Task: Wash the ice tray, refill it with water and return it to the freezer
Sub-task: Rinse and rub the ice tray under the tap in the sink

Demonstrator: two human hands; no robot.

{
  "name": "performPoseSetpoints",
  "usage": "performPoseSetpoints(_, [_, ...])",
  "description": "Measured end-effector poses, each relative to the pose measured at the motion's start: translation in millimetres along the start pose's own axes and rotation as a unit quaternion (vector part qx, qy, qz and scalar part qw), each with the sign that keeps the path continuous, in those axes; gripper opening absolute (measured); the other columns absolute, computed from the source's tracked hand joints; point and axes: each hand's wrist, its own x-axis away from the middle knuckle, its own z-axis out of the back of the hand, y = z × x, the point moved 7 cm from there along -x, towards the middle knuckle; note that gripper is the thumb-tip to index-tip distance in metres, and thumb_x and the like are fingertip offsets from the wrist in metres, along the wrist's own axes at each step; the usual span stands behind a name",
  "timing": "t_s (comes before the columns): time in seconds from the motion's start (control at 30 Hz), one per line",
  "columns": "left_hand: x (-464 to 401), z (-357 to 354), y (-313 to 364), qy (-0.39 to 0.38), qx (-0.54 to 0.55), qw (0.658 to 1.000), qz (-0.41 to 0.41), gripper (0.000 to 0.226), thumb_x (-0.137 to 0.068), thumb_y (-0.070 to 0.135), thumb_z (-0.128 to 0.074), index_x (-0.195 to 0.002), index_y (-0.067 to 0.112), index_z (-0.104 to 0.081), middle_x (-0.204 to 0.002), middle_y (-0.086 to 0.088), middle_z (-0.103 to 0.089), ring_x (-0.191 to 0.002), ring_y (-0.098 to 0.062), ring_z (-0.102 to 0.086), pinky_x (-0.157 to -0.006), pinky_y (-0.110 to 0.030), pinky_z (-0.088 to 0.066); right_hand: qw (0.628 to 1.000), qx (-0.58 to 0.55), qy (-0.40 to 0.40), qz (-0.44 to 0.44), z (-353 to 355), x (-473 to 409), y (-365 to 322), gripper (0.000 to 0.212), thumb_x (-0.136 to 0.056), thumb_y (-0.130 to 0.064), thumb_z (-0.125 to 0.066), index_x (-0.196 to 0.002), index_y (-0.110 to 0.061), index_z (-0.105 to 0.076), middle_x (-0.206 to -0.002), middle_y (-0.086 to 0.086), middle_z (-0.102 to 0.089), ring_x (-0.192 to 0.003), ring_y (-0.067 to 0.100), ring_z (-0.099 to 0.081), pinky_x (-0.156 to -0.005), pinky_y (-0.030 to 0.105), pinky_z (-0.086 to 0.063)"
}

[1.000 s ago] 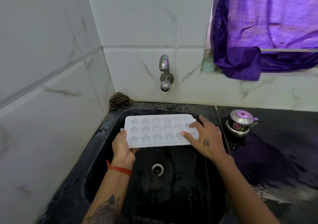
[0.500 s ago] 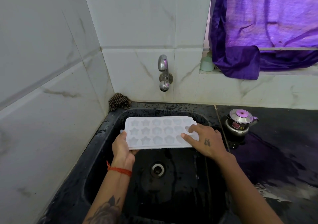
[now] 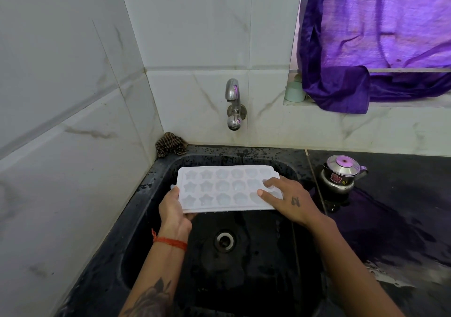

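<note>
Ice tray [image 3: 220, 190] held level over the black sink [image 3: 156, 209], below the tap [image 3: 233, 104].
I see the left hand [image 3: 174, 213] clasping the tray's left end, thumb on top, fingers beneath; right hand [image 3: 289, 201] lies spread on the right end, fingertips [image 3: 264, 193] pressing the moulds; drain [image 3: 224, 240] sits just beyond the left wrist; small steel kettle [image 3: 340, 175] stands beside the right hand.

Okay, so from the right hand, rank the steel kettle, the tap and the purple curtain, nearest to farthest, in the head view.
From the right hand:
1. Steel kettle, just to its right on the black counter.
2. Tap, on the tiled wall above the sink.
3. Purple curtain, up at the window on the right.
</note>
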Motion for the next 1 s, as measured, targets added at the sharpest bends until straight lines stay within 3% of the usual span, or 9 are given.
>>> performPoseSetpoints(0.13, [0.3, 1.8, -1.6, 0.003, -0.002, 1.0, -0.001, 0.022, -0.099, 0.025, -0.048, -0.082, 0.014, -0.055, -0.079, -0.006, -0.059, -0.069, -0.022, -0.057, -0.066, -0.045, -0.051, 0.999, 0.037, -0.002, -0.002, 0.5, -0.7, 3.8, 0.025, -0.085, -0.065, -0.048, -0.09, -0.041, -0.049, -0.134, -0.013, -0.055, -0.131, 0.018, -0.041, -0.105, 0.051, -0.032])
performPoseSetpoints(0.27, [-0.3, 1.5, -2.3, 0.003, -0.004, 1.0, -0.008, 0.024, -0.099, 0.026, -0.047, -0.078, 0.016, -0.054, -0.079, -0.005, -0.059, -0.07, -0.022, -0.057, -0.066, -0.042, -0.05, 0.996, 0.086, -0.011, -0.029, -1.3, -0.1, 8.0, 0.032, -0.082, -0.071, -0.039, -0.091, -0.041, -0.044, -0.147, -0.01, -0.042, -0.141, 0.02, -0.028, -0.111, 0.059, -0.015])
performPoseSetpoints(0.37, [-0.5, 0.8, -3.1, 0.0, -0.006, 1.0, -0.008, 0.024, -0.099, 0.025, -0.047, -0.078, 0.016, -0.054, -0.079, -0.005, -0.06, -0.07, -0.022, -0.057, -0.066, -0.042, -0.05, 0.995, 0.09, -0.011, -0.036, -0.3, 1.1, 7.0, 0.035, -0.084, -0.069, -0.039, -0.101, -0.039, -0.048, -0.151, -0.007, -0.036, -0.142, 0.023, -0.025, -0.113, 0.059, -0.011])
performPoseSetpoints(0.6, [-0.6, 0.4, -3.4, 0.0, -0.004, 1.0, -0.003, 0.024, -0.099, 0.026, -0.047, -0.078, 0.016, -0.054, -0.079, -0.005, -0.06, -0.07, -0.022, -0.058, -0.067, -0.043, -0.05, 0.999, 0.048, -0.006, -0.016, 2.5, 3.6, 0.2, 0.042, -0.087, -0.063, -0.043, -0.122, -0.041, -0.053, -0.148, -0.006, -0.041, -0.142, 0.017, -0.026, -0.113, 0.054, -0.018])
performPoseSetpoints(0.7, [-0.3, 0.8, -3.9, 0.001, -0.006, 1.0, -0.003, 0.025, -0.099, 0.026, -0.047, -0.078, 0.015, -0.054, -0.079, -0.006, -0.06, -0.07, -0.022, -0.058, -0.068, -0.044, -0.05, 1.0, 0.029, -0.003, -0.002, 3.2, 3.5, -1.0, 0.032, -0.088, -0.06, -0.046, -0.109, -0.039, -0.055, -0.141, -0.01, -0.048, -0.14, 0.016, -0.029, -0.11, 0.05, -0.026])
performPoseSetpoints(0.83, [1.5, 0.3, -4.8, -0.002, -0.008, 1.0, -0.001, 0.025, -0.099, 0.027, -0.048, -0.078, 0.015, -0.054, -0.078, -0.006, -0.06, -0.07, -0.023, -0.058, -0.069, -0.045, -0.05, 0.999, 0.028, -0.017, 0.001, 0.1, 3.3, 2.5, 0.023, -0.088, -0.06, -0.045, -0.093, -0.038, -0.044, -0.14, -0.012, -0.05, -0.14, 0.016, -0.03, -0.108, 0.052, -0.028])
performPoseSetpoints(0.9, [2.4, -0.4, -5.4, -0.004, -0.007, 1.0, 0.001, 0.026, -0.099, 0.027, -0.048, -0.077, 0.014, -0.054, -0.078, -0.006, -0.06, -0.07, -0.023, -0.057, -0.068, -0.044, -0.05, 1.0, 0.022, -0.011, -0.001, 1.1, 4.1, 1.8, 0.025, -0.087, -0.06, -0.046, -0.097, -0.038, -0.043, -0.145, -0.007, -0.044, -0.137, 0.019, -0.034, -0.107, 0.052, -0.03])
performPoseSetpoints(1.0, [2.0, -1.1, -6.0, -0.009, -0.006, 1.0, -0.001, 0.026, -0.099, 0.028, -0.047, -0.078, 0.014, -0.054, -0.079, -0.006, -0.06, -0.07, -0.022, -0.058, -0.067, -0.044, -0.05, 1.0, 0.019, 0.014, -0.003, 4.3, 3.3, -1.0, 0.04, -0.088, -0.057, -0.049, -0.117, -0.031, -0.042, -0.157, 0.001, -0.021, -0.136, 0.024, -0.035, -0.109, 0.051, -0.029])
